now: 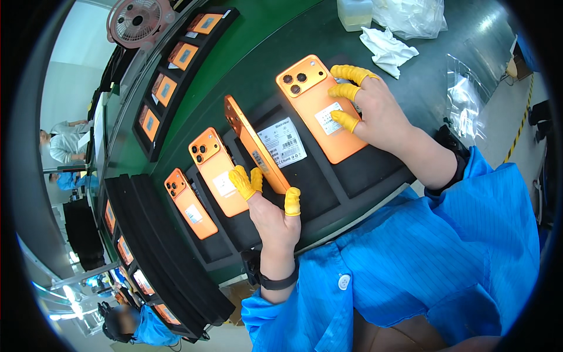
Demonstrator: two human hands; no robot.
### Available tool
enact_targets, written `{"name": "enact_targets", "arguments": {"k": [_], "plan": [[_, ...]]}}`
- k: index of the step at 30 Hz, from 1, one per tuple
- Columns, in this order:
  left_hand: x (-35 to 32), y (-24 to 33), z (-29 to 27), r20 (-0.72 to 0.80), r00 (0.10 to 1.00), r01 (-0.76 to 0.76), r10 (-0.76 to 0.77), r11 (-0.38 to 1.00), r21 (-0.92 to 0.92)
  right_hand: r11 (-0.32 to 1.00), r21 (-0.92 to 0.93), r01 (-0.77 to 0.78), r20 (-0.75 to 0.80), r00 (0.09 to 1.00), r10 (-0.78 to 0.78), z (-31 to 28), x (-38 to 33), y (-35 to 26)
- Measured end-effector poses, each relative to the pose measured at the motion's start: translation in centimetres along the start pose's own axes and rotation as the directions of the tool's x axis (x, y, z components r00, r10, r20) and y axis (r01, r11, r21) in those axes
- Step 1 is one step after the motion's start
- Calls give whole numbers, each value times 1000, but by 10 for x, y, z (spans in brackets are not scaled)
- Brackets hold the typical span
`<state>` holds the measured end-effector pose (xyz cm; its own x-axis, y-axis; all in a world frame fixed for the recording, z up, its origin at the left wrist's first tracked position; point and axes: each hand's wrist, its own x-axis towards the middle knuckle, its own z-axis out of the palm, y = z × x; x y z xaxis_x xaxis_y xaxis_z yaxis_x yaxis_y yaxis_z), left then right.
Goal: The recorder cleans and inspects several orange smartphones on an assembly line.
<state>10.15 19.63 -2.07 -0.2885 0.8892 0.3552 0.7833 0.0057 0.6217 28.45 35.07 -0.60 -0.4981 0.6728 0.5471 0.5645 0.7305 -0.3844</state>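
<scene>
Tilted orange phone [252, 138], pinched near its lower end by the left hand [274, 226], that grip closed firmly around it! Long axis runs eleven to five o'clock, the left nearer. Between one and two, the right hand [384, 114] rests ribbed yellow fingertips [345, 121] on another glossy phone [314, 97]; can't tell if it's squeezing. Beneath, matte black pocketed tray [368, 171]; toward twelve, smooth green tabletop [270, 56]; crumpled white tissue [389, 51] at one.
</scene>
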Motion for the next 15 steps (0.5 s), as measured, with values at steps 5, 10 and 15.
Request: {"name": "enact_targets", "arguments": {"k": [5,10,15], "plan": [[0,0,0,-3,1000,3,-3,1000,-23,1000,1,8,-11,1000,-8,-1,0,-1],[-2,-1,-1,16,1000,10,-11,1000,13,1000,-9,-2,1,1000,2,-2,-1,-3],[-1,3,1,-14,997,81,-80,996,29,1000,-7,0,-10,1000,0,0,-3,-4]]}}
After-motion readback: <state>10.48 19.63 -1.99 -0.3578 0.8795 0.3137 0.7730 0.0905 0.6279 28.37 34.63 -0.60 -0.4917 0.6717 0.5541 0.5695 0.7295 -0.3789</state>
